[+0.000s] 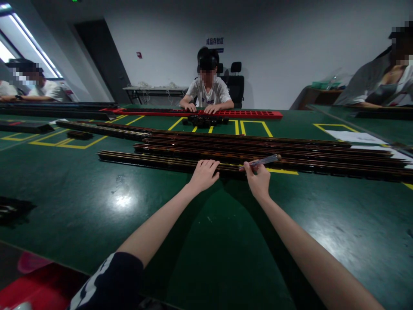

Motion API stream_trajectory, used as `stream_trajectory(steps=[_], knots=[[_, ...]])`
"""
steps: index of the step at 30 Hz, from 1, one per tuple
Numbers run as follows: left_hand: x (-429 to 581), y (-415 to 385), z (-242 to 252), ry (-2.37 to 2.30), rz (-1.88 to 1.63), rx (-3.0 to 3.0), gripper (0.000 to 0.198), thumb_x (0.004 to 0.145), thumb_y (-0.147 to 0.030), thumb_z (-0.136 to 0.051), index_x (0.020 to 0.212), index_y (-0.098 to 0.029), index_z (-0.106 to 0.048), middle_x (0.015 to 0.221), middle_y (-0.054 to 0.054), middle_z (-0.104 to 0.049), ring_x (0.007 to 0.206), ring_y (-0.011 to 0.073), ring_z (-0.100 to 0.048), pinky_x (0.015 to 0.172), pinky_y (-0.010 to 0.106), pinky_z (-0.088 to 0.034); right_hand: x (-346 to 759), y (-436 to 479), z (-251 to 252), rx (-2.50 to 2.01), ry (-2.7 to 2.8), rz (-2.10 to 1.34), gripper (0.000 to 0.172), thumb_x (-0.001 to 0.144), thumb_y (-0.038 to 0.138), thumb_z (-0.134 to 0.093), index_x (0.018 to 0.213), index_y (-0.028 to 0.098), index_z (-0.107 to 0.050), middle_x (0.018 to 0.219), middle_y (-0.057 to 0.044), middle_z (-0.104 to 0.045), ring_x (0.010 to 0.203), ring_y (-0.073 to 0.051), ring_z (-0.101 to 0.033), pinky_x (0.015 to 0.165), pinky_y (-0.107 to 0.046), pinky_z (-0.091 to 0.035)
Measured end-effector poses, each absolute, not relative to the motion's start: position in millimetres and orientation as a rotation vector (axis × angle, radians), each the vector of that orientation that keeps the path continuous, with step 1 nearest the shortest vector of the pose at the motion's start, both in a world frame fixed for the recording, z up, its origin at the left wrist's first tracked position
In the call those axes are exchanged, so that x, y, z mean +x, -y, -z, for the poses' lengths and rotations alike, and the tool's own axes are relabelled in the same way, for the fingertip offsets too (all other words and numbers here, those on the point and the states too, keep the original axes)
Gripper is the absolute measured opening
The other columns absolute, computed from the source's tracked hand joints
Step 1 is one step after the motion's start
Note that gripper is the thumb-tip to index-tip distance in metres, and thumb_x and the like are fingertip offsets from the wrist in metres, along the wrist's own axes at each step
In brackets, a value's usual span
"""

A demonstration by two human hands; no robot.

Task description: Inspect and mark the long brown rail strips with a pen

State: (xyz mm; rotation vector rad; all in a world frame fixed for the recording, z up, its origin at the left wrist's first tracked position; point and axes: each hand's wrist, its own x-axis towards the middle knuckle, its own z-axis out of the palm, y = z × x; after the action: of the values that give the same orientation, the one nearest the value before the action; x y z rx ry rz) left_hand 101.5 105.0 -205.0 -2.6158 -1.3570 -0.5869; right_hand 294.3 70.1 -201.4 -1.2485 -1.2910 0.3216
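A long, dark slotted strip [145, 161] with brassy edges lies crosswise on the table in front of me. My left hand [204, 175] rests on this strip, fingers stretched over its top and thumb apart. Just to the right, my right hand [259, 180] is closed in a pinch around a slim tool with a clear handle [267, 160]. The tool slants up to the right, and its low end points at the strip near my left fingertips. Its working tip is too small to make out. Several similar dark strips [290, 148] lie side by side behind my hands.
Across the green table [129, 202], a person [208, 92] works at a long red rack [258, 114], with a dark cluster of parts [204, 121] before it. Dark parts [14, 211] lie at left, and papers [355, 137] at right. Other people sit at both sides.
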Motion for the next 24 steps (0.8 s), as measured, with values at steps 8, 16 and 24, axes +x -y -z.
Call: stream_trajectory(steps=[8, 16, 24], knots=[[101.5, -104.9, 204.8, 1.347, 0.594, -2.599, 0.040, 0.094, -0.029, -0.039, 0.127, -0.013, -0.052, 0.124, 0.012, -0.061, 0.116, 0.0243, -0.054, 0.104, 0.042, -0.036, 295.0, -71.2, 202.9, -1.258, 1.302, -0.306, 0.027, 0.082, 0.048, -0.058, 0.077, 0.021, -0.057, 0.069, -0.007, -0.072, 0.072, -0.026, -0.070, 0.082, -0.046, -0.051], [101.2, -105.7, 207.1, 1.331, 0.615, -2.590, 0.039, 0.093, -0.029, -0.040, 0.126, -0.014, -0.053, 0.123, 0.011, -0.061, 0.115, 0.0243, -0.054, 0.103, 0.043, -0.037, 294.5, -71.2, 201.6, -1.247, 1.314, -0.290, 0.030, 0.083, 0.050, -0.055, 0.077, 0.021, -0.056, 0.067, -0.006, -0.071, 0.069, -0.025, -0.069, 0.077, -0.042, -0.052], [101.8, -104.1, 204.0, 1.362, 0.596, -2.605, 0.039, 0.094, -0.029, -0.040, 0.127, -0.014, -0.052, 0.125, 0.011, -0.061, 0.117, 0.0239, -0.053, 0.104, 0.042, -0.036, 294.7, -72.2, 202.0, -1.250, 1.333, -0.291, 0.031, 0.083, 0.052, -0.055, 0.076, 0.021, -0.056, 0.066, -0.006, -0.069, 0.067, -0.025, -0.068, 0.073, -0.041, -0.052]])
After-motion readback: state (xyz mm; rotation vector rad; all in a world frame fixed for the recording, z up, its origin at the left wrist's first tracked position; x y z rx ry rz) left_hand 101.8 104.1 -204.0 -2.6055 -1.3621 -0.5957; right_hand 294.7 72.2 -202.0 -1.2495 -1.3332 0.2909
